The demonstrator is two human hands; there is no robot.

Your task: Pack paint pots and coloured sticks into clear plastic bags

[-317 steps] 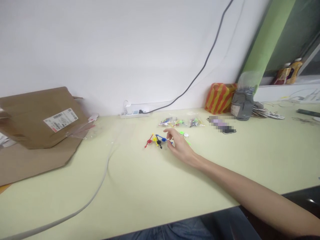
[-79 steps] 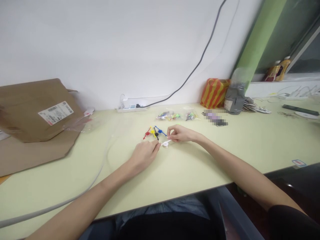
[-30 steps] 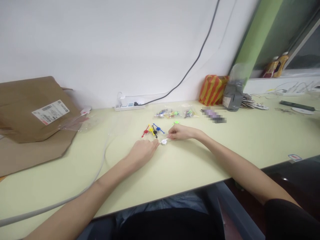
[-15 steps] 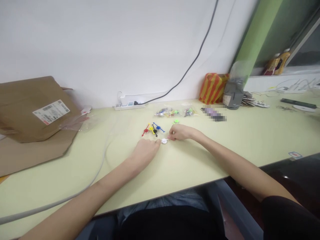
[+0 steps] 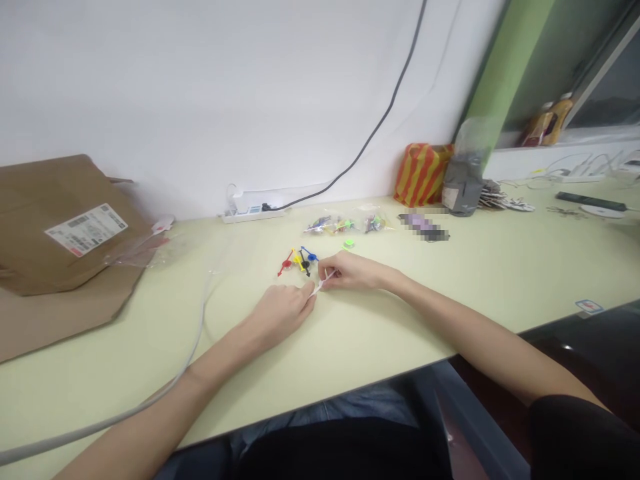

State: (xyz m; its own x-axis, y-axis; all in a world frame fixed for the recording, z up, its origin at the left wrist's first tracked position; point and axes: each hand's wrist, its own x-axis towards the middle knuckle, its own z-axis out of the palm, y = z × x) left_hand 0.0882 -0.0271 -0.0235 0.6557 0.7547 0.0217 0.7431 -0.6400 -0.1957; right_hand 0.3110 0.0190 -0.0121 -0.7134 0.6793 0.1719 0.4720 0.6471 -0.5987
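My right hand [image 5: 353, 271] pinches a thin white plastic clip [image 5: 320, 283] between its fingertips, and the clip's round head is hidden in those fingers. The clip's far tip reaches the fingertips of my left hand [image 5: 283, 312], which rests on the pale yellow desk [image 5: 235, 373]. I cannot tell whether the left fingers grip it. Just beyond the hands lie a red, yellow, black and blue set of similar plastic clips [image 5: 299, 261]. A lime green clip [image 5: 349, 245] sits near my right hand.
Small plastic bags of colored parts [image 5: 340, 225] lie behind the clips, with a pixelated object [image 5: 423, 227] to their right. Further back stand a power strip [image 5: 253, 213] and a striped bag [image 5: 421, 175]. A brown cardboard mailer [image 5: 65, 233] lies at left, and a grey cable [image 5: 200, 327] crosses the desk.
The white clip has risen off the desk into my right fingers, and its stem now slants toward my left fingertips. My right hand has shifted left, and the whole view has drifted slightly.
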